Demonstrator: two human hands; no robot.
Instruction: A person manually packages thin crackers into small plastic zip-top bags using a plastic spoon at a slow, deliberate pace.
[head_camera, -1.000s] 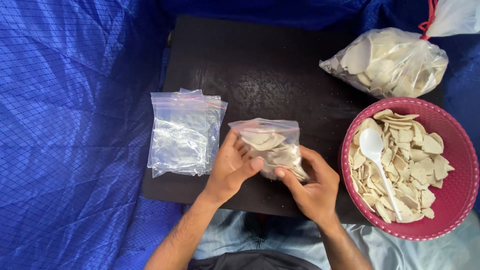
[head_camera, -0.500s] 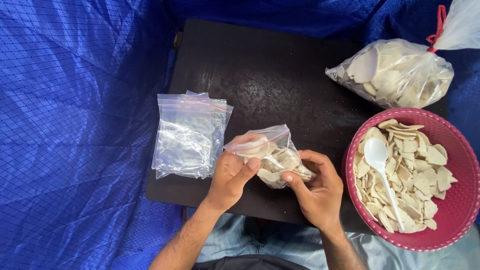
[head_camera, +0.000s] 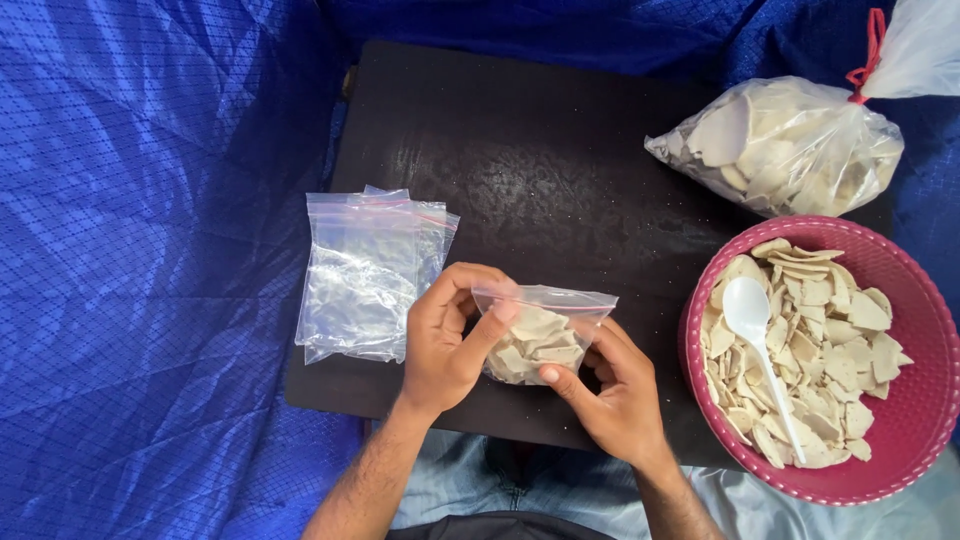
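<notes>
Both my hands hold a small clear zip bag (head_camera: 541, 333) partly filled with pale flat chips, just above the near edge of a black board (head_camera: 540, 170). My left hand (head_camera: 447, 337) grips the bag's left side with fingers at its top seal. My right hand (head_camera: 615, 387) supports the bag from below and the right, thumb on its front. A stack of empty clear zip bags (head_camera: 368, 272) lies on the board just left of my left hand.
A pink round basket (head_camera: 900, 420) at the right holds many pale chips and a white plastic spoon (head_camera: 760, 340). A large clear bag of chips (head_camera: 785, 145), tied with red, lies behind it. Blue tarp (head_camera: 150, 250) surrounds the board.
The small filled bag has turned more upright in my hands. My left fingers have shifted up to its top edge, and my right hand now cups it from lower down.
</notes>
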